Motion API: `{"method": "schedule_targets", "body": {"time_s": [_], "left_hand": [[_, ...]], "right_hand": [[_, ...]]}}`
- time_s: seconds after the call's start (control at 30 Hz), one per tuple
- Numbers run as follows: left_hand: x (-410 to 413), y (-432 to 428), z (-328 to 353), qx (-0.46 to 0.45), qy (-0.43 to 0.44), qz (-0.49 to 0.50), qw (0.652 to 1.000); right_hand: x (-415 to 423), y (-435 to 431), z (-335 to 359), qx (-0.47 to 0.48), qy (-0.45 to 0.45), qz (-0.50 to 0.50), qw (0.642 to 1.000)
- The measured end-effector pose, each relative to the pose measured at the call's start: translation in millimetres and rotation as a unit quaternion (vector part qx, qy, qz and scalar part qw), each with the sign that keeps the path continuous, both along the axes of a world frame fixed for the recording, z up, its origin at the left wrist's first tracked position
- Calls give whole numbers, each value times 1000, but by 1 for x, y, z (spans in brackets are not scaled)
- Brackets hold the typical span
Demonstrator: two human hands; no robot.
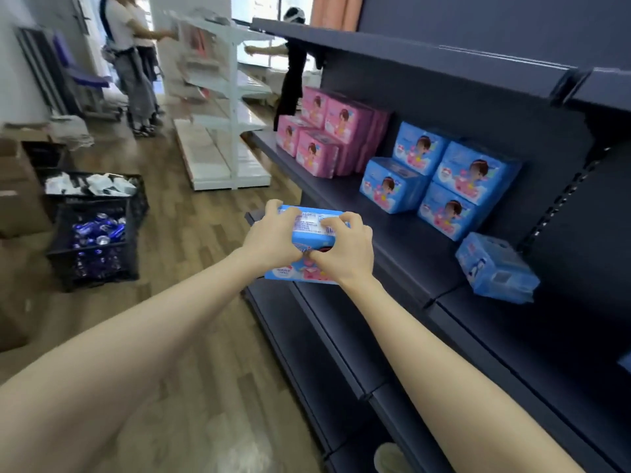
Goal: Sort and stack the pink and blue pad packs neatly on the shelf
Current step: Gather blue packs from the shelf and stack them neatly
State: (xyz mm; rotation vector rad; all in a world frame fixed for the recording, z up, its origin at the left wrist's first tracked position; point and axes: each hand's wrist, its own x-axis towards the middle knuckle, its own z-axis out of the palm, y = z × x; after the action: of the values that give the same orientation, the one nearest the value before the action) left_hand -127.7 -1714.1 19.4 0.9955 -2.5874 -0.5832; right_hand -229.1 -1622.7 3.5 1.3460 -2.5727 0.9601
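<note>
Both my hands hold one blue pad pack (309, 230) in the air, just in front of the dark shelf's front edge (345, 213). My left hand (269, 238) grips its left end and my right hand (345, 249) grips its right end, fingers curled over the top. On the shelf, a stack of pink packs (327, 134) stands at the far left. To its right stand several blue packs (440, 179) stacked two high. One more blue pack (495, 268) lies tilted and apart at the right.
A shelf board (409, 52) overhangs above, and lower shelves (341, 336) jut out below. On the wooden floor at left stand black crates (95, 233) and cardboard boxes (17, 186). A white rack (218, 107) and people stand further back.
</note>
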Motion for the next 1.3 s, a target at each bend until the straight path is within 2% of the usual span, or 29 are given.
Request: {"method": "schedule_targets", "body": {"time_s": [0.33,0.6,1.0,1.3], "left_hand": [[66,-63,-20,27,-25,147,988],[95,-133,-36,42,-36,192,980],[82,-281,-15,8,-20,123,992],[22,-321,12,-22,26,24,999]], "right_hand": [[44,-95,-25,19,-20,151,988],[67,-174,-37,49,-21,197,979],[62,-310,-20,19,-19,126,992],[19,-327,3,-31,0,19,999]]}}
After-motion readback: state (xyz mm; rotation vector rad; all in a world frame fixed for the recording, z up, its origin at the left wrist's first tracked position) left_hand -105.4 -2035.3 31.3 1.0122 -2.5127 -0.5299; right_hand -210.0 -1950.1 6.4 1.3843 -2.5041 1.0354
